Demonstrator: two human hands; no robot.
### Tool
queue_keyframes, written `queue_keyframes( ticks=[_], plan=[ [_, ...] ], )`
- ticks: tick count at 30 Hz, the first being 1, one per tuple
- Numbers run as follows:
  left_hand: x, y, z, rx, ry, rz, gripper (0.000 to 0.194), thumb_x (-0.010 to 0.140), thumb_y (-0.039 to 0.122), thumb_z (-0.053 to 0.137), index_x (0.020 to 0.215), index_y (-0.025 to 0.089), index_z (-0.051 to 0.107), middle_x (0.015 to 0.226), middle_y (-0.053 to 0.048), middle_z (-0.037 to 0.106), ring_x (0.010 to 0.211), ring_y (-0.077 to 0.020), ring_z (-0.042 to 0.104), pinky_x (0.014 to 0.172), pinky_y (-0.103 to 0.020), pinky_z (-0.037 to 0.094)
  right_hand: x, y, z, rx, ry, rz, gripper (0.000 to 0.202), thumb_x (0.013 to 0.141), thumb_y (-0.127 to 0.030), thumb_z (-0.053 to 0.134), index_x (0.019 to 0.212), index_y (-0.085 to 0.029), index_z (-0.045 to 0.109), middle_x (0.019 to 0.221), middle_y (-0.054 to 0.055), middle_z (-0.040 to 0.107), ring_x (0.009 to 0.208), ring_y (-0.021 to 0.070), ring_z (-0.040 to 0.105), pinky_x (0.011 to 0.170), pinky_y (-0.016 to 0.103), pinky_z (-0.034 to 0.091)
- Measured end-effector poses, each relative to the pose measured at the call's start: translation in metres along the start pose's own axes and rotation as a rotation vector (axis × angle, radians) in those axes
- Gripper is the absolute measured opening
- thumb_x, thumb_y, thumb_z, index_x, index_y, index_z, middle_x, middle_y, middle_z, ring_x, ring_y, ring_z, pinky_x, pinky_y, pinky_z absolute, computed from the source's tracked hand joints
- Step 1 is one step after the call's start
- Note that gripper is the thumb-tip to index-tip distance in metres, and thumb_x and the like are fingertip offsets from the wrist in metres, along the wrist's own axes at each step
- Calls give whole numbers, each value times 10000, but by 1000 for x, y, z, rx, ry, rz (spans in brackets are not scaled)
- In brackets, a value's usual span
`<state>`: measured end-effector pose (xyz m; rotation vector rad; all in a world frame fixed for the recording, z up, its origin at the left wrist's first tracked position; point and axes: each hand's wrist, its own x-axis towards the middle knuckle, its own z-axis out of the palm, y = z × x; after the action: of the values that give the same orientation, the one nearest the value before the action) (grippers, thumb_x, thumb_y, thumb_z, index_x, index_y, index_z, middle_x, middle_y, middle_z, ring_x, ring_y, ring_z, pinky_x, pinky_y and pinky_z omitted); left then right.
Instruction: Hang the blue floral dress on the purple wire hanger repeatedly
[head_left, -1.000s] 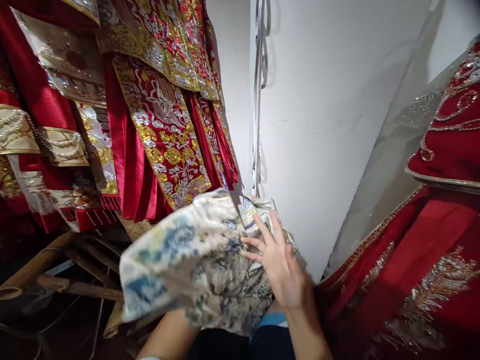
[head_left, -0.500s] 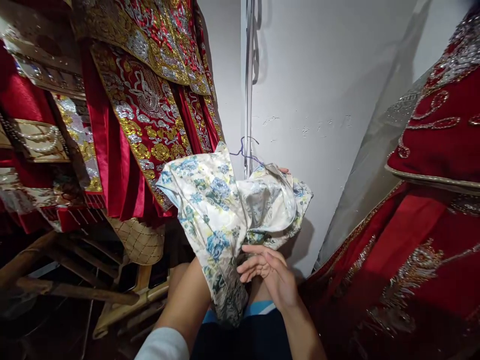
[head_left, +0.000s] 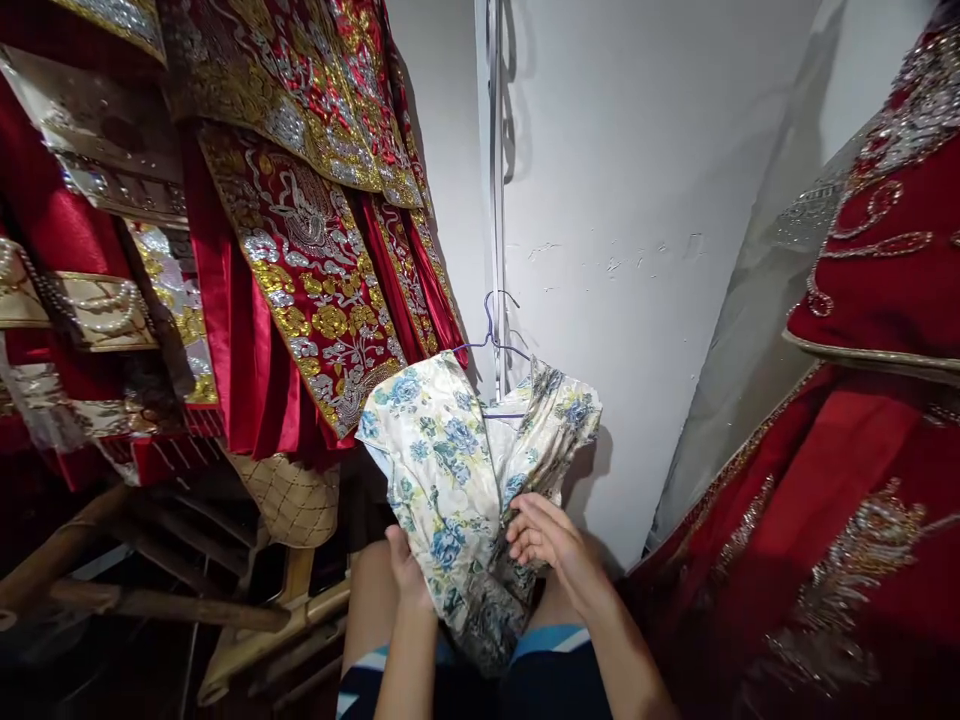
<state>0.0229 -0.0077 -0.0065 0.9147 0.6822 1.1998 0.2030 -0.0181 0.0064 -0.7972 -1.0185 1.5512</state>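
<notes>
A white blouse [head_left: 427, 450] with blue flowers and green leaves hangs on a thin purple wire hanger [head_left: 491, 345]. It has a V-shaped neckline, and its lower part bunches darkly above my lap. My left hand [head_left: 407, 575] is at the blouse's lower left side, thumb up beside the fabric; its fingers are hidden behind the cloth. My right hand [head_left: 551, 545] is by the right front panel, its fingers loosely bent, slightly apart and touching or almost touching the cloth.
Red costumes with gold and silver embroidery [head_left: 315, 280] hang at the left. Below them stands a wooden bamboo-like frame [head_left: 172, 605]. A metal pole [head_left: 496, 200] runs along the white wall [head_left: 622, 180]. A beaded red gown [head_left: 862, 440] fills the right side.
My left hand has come back from behind the blouse's right shoulder to its left side. The right front panel, folded back with its lining showing before, now lies forward. The blouse sits lower in view.
</notes>
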Motion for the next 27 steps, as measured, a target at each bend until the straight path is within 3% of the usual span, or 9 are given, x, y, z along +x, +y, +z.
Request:
queue_keyframes(
  ticks=[3,6,10,15,19,22,24,27],
  plan=[
    [-2,9,7,-83,85,-52,477,492,441,858,925,272,754,927,-71,753,1043,-373,669,874,-497,541,2,9,10,-128,-38,11,439,768,-630,686,776,-214,547,572,-11,618,459,135,561,472,250,430],
    [-2,16,20,-103,145,-74,351,494,274,825,831,213,746,901,-71,757,949,-342,705,839,-457,556,-1,11,12,-206,-59,-49,420,831,-640,609,755,-229,563,546,-16,589,478,142,547,476,261,412],
    [-5,17,28,-136,167,-71,218,504,249,783,695,185,699,833,-77,751,908,-333,714,807,-436,562,-5,3,7,-313,-85,-118,414,863,-588,603,723,-198,592,529,-27,534,496,125,514,495,251,386],
    [-16,25,29,-98,220,4,192,494,183,804,595,171,642,663,-54,702,833,-296,712,787,-379,552,-5,6,9,-273,-81,-45,428,842,-601,619,763,-182,578,585,-15,573,519,121,539,493,236,386],
    [-23,31,27,-77,284,30,271,511,176,835,730,135,681,703,-64,715,824,-292,705,804,-381,544,-6,7,12,-278,-105,-67,370,859,-536,617,796,-171,614,567,-19,561,524,115,524,503,229,381],
    [-16,29,15,-52,428,115,404,562,196,819,938,138,683,877,-87,734,906,-296,695,827,-379,536,-8,1,12,-291,-75,-86,314,864,-455,604,745,-167,635,548,-14,549,520,111,506,499,226,361],
    [-7,23,3,61,597,223,399,617,195,765,998,151,654,981,-96,710,981,-292,669,856,-376,523,-10,-2,11,-285,-44,-80,290,849,-414,596,711,-163,645,537,-10,543,515,108,493,494,226,346],
    [0,3,-6,358,917,547,454,668,135,659,1113,181,578,1213,-109,596,1175,-281,557,989,-394,444,-11,-4,12,-269,17,-64,258,804,-367,583,664,-159,645,512,-10,531,491,99,466,480,223,320]
  ],
)
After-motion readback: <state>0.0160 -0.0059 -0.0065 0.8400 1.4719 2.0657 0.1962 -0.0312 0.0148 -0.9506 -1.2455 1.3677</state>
